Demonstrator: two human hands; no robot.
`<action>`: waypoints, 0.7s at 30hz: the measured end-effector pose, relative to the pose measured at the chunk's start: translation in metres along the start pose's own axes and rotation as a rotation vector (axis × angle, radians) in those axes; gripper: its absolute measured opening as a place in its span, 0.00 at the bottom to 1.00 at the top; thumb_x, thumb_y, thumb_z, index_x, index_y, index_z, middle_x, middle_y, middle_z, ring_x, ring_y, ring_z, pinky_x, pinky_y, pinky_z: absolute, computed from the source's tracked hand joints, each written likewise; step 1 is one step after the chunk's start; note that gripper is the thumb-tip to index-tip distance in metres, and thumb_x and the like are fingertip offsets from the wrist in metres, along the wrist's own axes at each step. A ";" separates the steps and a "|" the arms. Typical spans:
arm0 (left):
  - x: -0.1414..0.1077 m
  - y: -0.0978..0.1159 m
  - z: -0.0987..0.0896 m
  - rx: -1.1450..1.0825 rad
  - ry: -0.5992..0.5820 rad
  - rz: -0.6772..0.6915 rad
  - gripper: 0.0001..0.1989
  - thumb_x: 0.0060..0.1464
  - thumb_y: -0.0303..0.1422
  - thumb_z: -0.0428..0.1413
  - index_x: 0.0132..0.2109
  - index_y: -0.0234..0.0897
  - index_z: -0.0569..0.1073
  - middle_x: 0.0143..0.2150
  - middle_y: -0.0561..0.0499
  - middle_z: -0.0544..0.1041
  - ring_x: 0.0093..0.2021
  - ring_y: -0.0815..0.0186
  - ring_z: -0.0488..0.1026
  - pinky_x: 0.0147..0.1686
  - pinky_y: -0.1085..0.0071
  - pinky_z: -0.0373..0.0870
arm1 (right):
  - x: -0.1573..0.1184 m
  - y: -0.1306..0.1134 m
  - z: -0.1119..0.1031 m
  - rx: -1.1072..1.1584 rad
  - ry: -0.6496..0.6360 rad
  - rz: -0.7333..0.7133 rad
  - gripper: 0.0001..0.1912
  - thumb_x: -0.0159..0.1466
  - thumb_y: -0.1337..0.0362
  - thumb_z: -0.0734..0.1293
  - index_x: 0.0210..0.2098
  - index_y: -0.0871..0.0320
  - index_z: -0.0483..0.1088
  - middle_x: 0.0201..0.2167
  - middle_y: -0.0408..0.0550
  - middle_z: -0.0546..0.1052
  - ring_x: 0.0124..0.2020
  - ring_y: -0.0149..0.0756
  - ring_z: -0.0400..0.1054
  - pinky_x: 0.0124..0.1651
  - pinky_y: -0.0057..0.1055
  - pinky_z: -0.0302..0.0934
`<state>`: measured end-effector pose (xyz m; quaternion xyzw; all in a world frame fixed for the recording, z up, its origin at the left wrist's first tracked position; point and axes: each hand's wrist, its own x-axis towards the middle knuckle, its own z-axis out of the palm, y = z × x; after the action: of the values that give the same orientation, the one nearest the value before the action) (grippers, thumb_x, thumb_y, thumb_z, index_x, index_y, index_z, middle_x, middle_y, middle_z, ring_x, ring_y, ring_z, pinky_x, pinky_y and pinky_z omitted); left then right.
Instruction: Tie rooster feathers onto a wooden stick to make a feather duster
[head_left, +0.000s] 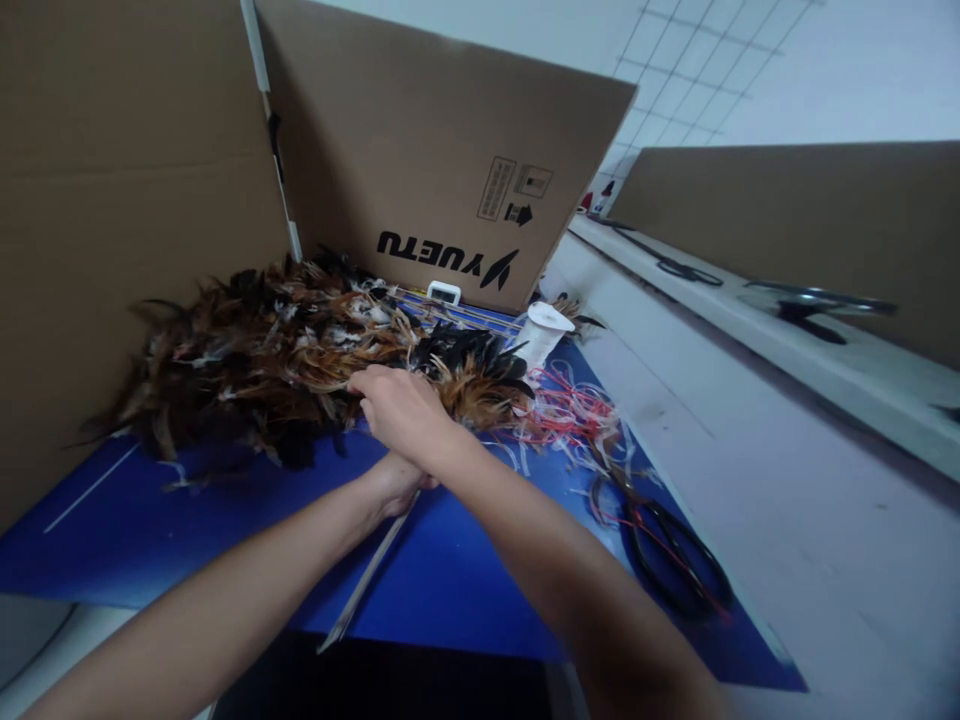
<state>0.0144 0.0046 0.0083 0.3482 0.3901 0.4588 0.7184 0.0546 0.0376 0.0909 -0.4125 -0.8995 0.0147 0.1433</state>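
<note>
My left hand (pixel 396 484) is closed around a thin, pale stick (pixel 366 580), whose lower end points toward me. In line with its far end, beyond my hands, is a thick tuft of black and golden-brown feathers (pixel 480 375); together they look like a feather duster, though my hands hide the join. Crossing over my left wrist, my right hand (pixel 401 408) has its fingers curled at the edge of a large heap of loose brown and black feathers (pixel 255 350). What its fingertips hold, if anything, is hidden.
A blue board (pixel 465 560) covers the work surface. Cardboard (pixel 442 150) stands behind and left. To the right lie a white spool (pixel 544 335), tangled red and white string (pixel 570 405) and black-handled scissors (pixel 667 555). A small white display device (pixel 443 292) stands at the back.
</note>
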 end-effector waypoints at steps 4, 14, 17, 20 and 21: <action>0.002 -0.003 0.005 0.050 0.000 -0.038 0.08 0.48 0.34 0.57 0.32 0.33 0.70 0.23 0.54 0.65 0.20 0.75 0.57 0.18 0.78 0.48 | 0.031 0.006 0.007 -0.175 -0.326 0.059 0.15 0.60 0.73 0.59 0.40 0.61 0.74 0.38 0.58 0.78 0.41 0.45 0.73 0.39 0.35 0.65; -0.008 0.007 0.018 0.144 -0.093 -0.013 0.13 0.52 0.38 0.54 0.41 0.33 0.69 0.22 0.55 0.65 0.17 0.76 0.55 0.16 0.77 0.46 | 0.055 0.016 0.024 -0.155 -0.376 -0.055 0.21 0.57 0.74 0.61 0.49 0.56 0.69 0.47 0.56 0.74 0.47 0.43 0.71 0.42 0.34 0.65; -0.004 0.002 0.016 0.102 -0.073 -0.014 0.11 0.49 0.36 0.57 0.37 0.34 0.68 0.21 0.56 0.63 0.17 0.77 0.55 0.17 0.78 0.46 | 0.056 0.019 0.022 -0.168 -0.374 0.000 0.19 0.58 0.75 0.59 0.46 0.58 0.71 0.46 0.55 0.75 0.46 0.43 0.71 0.41 0.32 0.64; 0.002 -0.006 0.014 0.121 -0.059 -0.047 0.08 0.48 0.33 0.56 0.30 0.34 0.65 0.19 0.58 0.61 0.17 0.77 0.55 0.17 0.79 0.45 | 0.054 0.026 0.018 -0.180 -0.439 0.063 0.13 0.56 0.73 0.63 0.39 0.59 0.73 0.42 0.56 0.77 0.43 0.43 0.72 0.38 0.30 0.64; 0.004 -0.008 0.013 0.129 -0.063 -0.056 0.08 0.48 0.32 0.55 0.28 0.35 0.64 0.18 0.58 0.61 0.16 0.77 0.55 0.17 0.79 0.45 | 0.052 0.029 0.018 -0.181 -0.472 0.069 0.12 0.54 0.72 0.65 0.38 0.59 0.74 0.40 0.56 0.77 0.41 0.43 0.72 0.37 0.30 0.64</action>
<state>0.0305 0.0033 0.0062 0.3968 0.4059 0.4012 0.7189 0.0389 0.0971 0.0825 -0.4394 -0.8910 0.0351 -0.1088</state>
